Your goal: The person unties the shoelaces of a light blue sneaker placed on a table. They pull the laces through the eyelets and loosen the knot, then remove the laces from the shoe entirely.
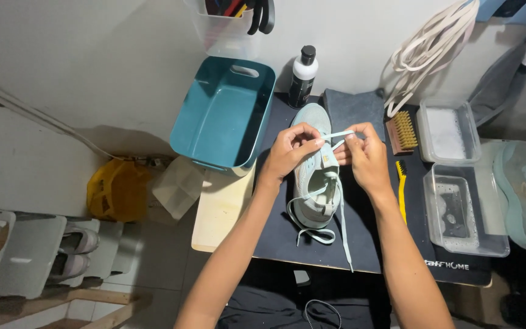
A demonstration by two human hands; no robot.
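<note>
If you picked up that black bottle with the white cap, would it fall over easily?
Probably, yes: the bottle is tall and narrow, standing upright at the mat's far edge, so a nudge could tip it. Being round, it would likely roll. It looks like plastic, so probably not fragile.

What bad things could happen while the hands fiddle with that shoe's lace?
The teal basin hangs over the table's edge; an elbow bump might tip it off. The loose lace trails past the mat's front edge and could snag. The left hand and right hand work near the black bottle, which might topple.
</note>
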